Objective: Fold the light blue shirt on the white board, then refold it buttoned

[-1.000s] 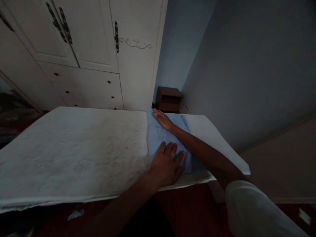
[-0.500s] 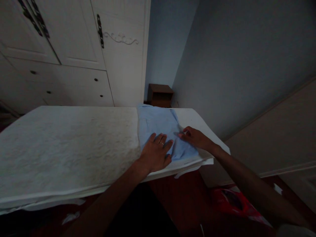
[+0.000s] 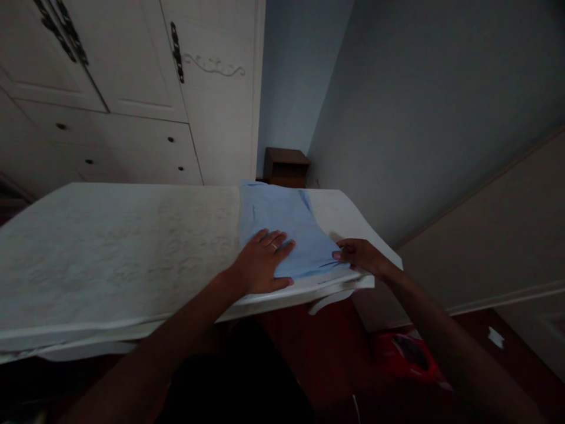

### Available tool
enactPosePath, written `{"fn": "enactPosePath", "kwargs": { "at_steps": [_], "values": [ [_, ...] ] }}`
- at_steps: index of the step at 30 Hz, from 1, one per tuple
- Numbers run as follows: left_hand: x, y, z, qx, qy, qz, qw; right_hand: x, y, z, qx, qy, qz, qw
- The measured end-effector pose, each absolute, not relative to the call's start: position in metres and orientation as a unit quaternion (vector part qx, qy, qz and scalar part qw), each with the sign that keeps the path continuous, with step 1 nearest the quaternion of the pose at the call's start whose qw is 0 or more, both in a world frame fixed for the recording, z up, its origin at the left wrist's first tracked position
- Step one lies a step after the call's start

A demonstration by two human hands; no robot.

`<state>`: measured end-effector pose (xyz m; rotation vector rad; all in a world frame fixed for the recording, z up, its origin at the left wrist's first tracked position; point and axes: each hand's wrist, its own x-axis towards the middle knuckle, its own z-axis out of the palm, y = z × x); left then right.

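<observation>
Left hand (image 3: 265, 263) flat, fingers spread; right hand (image 3: 342, 252) pinching blue cloth (image 3: 302, 229) near corner; hard tug might make wrinkles

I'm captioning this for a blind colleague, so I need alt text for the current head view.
A person's left hand lies spread on a light blue cloth while the right hand pinches its near right corner. The cloth lies toward the right end of a long white table, with a white wardrobe and a small brown cabinet behind.
</observation>
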<state>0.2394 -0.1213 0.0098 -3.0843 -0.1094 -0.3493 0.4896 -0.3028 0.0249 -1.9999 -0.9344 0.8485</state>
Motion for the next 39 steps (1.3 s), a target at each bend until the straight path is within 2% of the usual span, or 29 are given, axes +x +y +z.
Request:
{"fn": "enactPosePath", "kwargs": {
  "at_steps": [7,12,17,23,30,39],
  "values": [
    [0.233,-0.115,0.016,-0.991,0.004,-0.133,0.0,0.479,-0.314,0.02,-0.797,-0.366,0.299,0.377],
    [0.214,-0.119,0.035,-0.983,0.002,-0.186,0.006,0.47,-0.328,0.02,-0.767,-0.413,0.275,0.406],
    [0.19,-0.13,0.042,-0.979,-0.029,-0.19,0.068,0.462,-0.334,0.015,-0.736,-0.412,0.306,0.442],
    [0.178,-0.136,0.022,-0.962,-0.049,-0.234,0.135,0.456,-0.326,0.008,-0.723,-0.347,0.323,0.502],
    [0.159,-0.134,0.013,-0.939,-0.018,-0.311,0.144,0.465,-0.332,0.007,-0.737,-0.342,0.307,0.495],
    [0.15,-0.137,0.001,-0.924,-0.021,-0.36,0.131,0.478,-0.337,0.014,-0.767,-0.318,0.338,0.442]
  ]
}}
